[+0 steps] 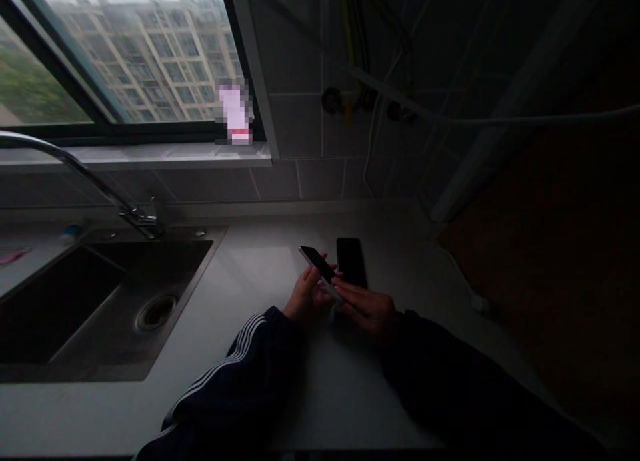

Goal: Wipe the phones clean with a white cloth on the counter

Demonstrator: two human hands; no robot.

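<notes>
A dark-screened smartphone (317,262) is held tilted above the counter, its far end pointing up and to the left. My left hand (305,294) grips it from the left side, with the thumb along its edge. On the near right part of the same phone, my right hand (367,305) presses its fingers close together. A pale patch shows beside those fingers; whether it is glare or a thin cloth I cannot tell. Just behind my right hand, a second black smartphone (351,257) lies flat, its near end partly covered.
A steel sink (205,261) with a curved faucet (95,177) is set into the white counter (240,327) on the left. A pixelated pinkish item (236,114) stands on the windowsill (165,155). A pale cable (500,121) hangs across the dim tiled wall.
</notes>
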